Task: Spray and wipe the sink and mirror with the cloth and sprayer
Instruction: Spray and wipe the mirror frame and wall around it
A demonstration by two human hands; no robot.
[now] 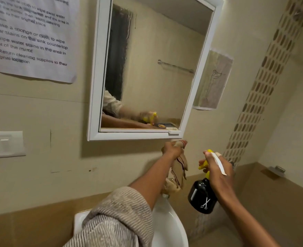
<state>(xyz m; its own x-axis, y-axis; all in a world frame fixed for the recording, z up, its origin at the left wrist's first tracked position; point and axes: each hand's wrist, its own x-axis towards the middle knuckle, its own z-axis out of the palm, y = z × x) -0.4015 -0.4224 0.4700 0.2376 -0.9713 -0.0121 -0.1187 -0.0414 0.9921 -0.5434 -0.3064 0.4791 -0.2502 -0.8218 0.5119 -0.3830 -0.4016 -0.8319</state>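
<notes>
Mirror (152, 68) hangs in a white frame on the beige wall, above the white sink (166, 227) at the bottom. Below the frame's lower right corner, the left hand (171, 149) grips a hanging beige cloth (179, 168). Just beside it, the right hand (218, 172) grips a black sprayer (201, 196) by its yellow head.

Wall surface: beige tile (40, 107), upper zone; darker brown tile band (31, 214) below. A printed paper notice (29, 38) is fixed at upper left. A white switch plate (4, 144) is mounted lower left. A vertical mosaic strip (264, 90) of oval tiles runs down the right side. A small paper with a line drawing (213, 81) hangs on the wall. A metal fitting (276, 171), possibly a soap holder, sits at far right.
</notes>
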